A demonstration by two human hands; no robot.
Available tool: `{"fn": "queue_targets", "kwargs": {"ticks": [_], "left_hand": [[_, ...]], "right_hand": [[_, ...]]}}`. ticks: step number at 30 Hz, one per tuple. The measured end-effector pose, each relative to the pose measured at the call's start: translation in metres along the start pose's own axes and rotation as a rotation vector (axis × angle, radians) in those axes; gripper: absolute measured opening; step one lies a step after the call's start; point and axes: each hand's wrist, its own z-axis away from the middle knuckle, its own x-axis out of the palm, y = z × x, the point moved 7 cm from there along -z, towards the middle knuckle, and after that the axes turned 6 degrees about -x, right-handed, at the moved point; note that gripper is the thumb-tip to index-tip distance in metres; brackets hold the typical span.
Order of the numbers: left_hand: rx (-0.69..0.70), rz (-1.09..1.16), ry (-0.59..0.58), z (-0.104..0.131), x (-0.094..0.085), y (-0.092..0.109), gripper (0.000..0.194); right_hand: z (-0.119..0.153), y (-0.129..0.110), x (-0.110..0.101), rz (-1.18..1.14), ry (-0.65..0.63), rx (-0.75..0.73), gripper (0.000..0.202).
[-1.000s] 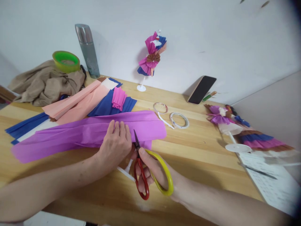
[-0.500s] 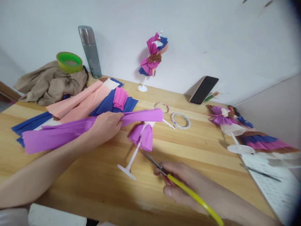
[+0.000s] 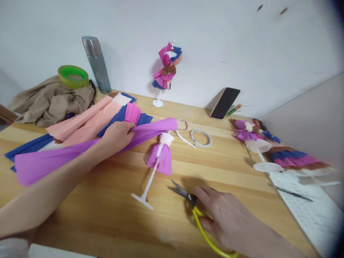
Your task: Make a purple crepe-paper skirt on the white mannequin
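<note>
My left hand (image 3: 118,136) is closed on a long strip of purple crepe paper (image 3: 53,159), which runs from the left of the table across to the middle. Just under the strip's right end lies a small white dress stand (image 3: 150,182) wearing a purple paper skirt (image 3: 161,159) and a white top. To the right of it, my right hand (image 3: 217,215) grips scissors (image 3: 201,229) with yellow handles. Their blades are slightly parted and point up and left, with no paper between them.
Folded crepe paper in peach (image 3: 86,122), blue and pink lies at the left. Behind the dress stand are rolls of tape (image 3: 201,138). A dressed stand (image 3: 166,71), a bottle (image 3: 96,66) and a phone (image 3: 225,103) are at the back. Another paper dress (image 3: 247,130) lies right.
My right hand has turned the scissors, and their blades have opened a little. The purple strip's right end has lifted somewhat, showing more of the white top. The whole view has shifted slightly.
</note>
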Motion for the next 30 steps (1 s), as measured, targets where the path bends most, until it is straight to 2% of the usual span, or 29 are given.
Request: {"fn": "queue_targets", "kwargs": {"ticks": [3,5,8,10,12,15,17,22,26,30], "left_hand": [[0.024,-0.132,-0.017,0.008,0.014,0.003,0.035],[0.050,-0.129,-0.032,0.016,0.023,0.007,0.037],[0.088,-0.106,-0.165,0.030,0.037,0.012,0.053],[0.077,-0.083,-0.270,0.039,0.038,0.015,0.070],[0.052,-0.051,-0.292,0.043,0.030,0.015,0.075],[0.029,-0.024,-0.182,0.030,0.011,0.012,0.065],[0.024,-0.059,-0.124,0.013,0.006,0.007,0.059],[0.059,-0.134,-0.192,-0.024,0.022,-0.005,0.039],[0.071,-0.151,-0.194,-0.028,0.029,-0.008,0.028],[0.053,-0.165,-0.114,-0.014,0.018,-0.006,0.029]], "right_hand": [[0.008,-0.007,0.002,-0.026,-0.039,-0.047,0.031],[0.009,-0.007,0.003,-0.001,-0.053,-0.052,0.031],[0.008,-0.003,0.003,0.038,-0.046,-0.064,0.028],[0.006,-0.002,0.004,0.048,-0.034,-0.074,0.028],[0.005,-0.001,0.004,0.057,-0.026,-0.075,0.028],[0.004,-0.001,0.003,0.083,-0.002,-0.083,0.028],[0.003,0.001,0.000,0.108,0.043,-0.086,0.028],[0.005,0.017,-0.003,0.202,0.119,-0.021,0.027],[0.006,0.026,-0.006,0.301,0.133,0.017,0.038],[-0.002,0.036,-0.024,0.251,0.168,0.132,0.035]]}}
